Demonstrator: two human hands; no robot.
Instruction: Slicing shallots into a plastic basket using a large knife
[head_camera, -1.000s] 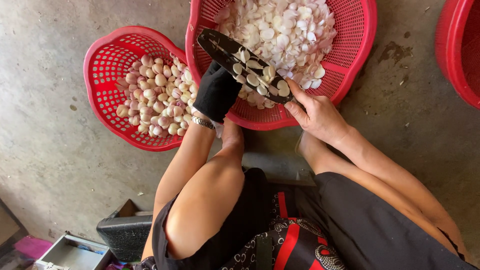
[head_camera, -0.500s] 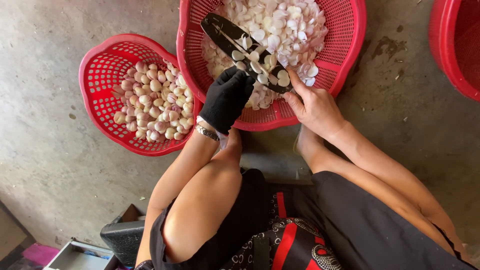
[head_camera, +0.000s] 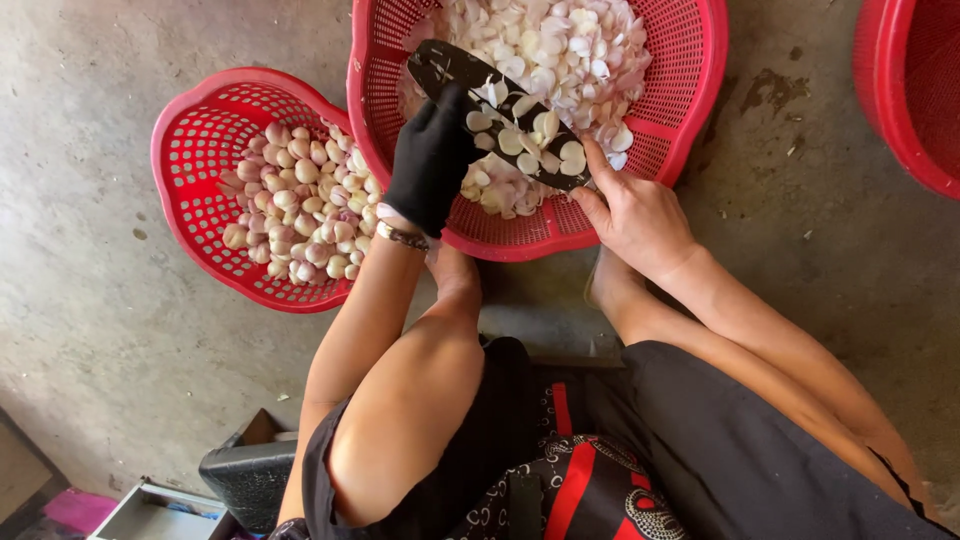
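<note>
My left hand (head_camera: 432, 160) wears a black glove and rests against the side of a long dark blade (head_camera: 490, 112) that lies across a large red basket (head_camera: 690, 90). My bare right hand (head_camera: 632, 212) grips the near end of that blade. Pale garlic pieces (head_camera: 560, 50) fill the basket, and several lie on the blade itself. A smaller red basket (head_camera: 195, 150) to the left holds whole pinkish cloves (head_camera: 300, 210).
A third red basket (head_camera: 915, 90) shows at the right edge. The floor is grey concrete (head_camera: 90, 330). My knees and dark clothing fill the lower frame. A black crate (head_camera: 250, 475) and a pale box (head_camera: 150, 512) sit at the lower left.
My gloved left hand has moved up along the blade, which now lies further over the large basket with more pieces on it. The view has shifted slightly.
</note>
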